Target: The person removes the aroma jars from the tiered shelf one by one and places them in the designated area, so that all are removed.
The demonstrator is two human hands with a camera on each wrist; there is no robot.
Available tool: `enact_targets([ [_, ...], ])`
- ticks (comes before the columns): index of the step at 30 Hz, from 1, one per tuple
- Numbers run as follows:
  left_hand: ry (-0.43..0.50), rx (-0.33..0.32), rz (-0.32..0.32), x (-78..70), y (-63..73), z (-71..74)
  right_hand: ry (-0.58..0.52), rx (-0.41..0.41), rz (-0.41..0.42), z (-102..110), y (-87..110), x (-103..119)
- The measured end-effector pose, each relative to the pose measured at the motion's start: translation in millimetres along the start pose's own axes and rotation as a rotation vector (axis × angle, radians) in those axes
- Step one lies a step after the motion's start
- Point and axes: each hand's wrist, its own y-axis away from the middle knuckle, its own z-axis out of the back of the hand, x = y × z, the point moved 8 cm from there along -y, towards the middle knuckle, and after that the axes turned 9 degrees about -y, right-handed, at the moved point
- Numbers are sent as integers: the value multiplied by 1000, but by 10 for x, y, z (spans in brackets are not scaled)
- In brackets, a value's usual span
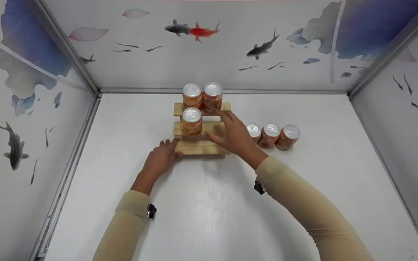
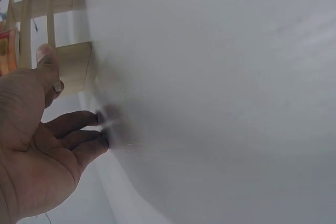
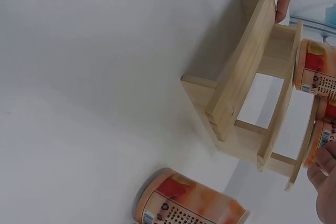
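A three-step wooden rack [image 1: 203, 148] stands toward the back of the table. Two orange cans with silver lids, one left [image 1: 192, 97] and one right [image 1: 212, 99], are on its top step; a third can [image 1: 192, 125] is at the left of the middle step. My left hand [image 1: 160, 159] holds the left end of the bottom step [image 3: 247, 61], thumb on the board and a finger behind it. With fingertips at the top right can's lower side, my right hand [image 1: 236, 134] has its thumb stretched out apart from them.
Three more cans stand in a row on the white table [image 1: 201, 203] right of the rack: a near one [image 1: 254, 131] partly behind my right hand, a middle one [image 1: 269, 137] and an outer one [image 1: 287, 137]. Printed panels [image 1: 209, 69] enclose the back and sides.
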Motion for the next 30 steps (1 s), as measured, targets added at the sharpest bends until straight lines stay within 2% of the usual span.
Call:
enact_targets([
  [7,6,-2,11,5,-1,-7,-15,38,-18,-131,-96,90],
  [18,21,-3,17,1,-13,-30,-29,22,-39,-337,-219,201],
  [23,-4,-22,-6,-12,-24,-2,-36,9,-60,-365,-296,258],
  [30,-19,-32,-31,-14,-25,11,-40,-2,-30,-420,-371,324],
])
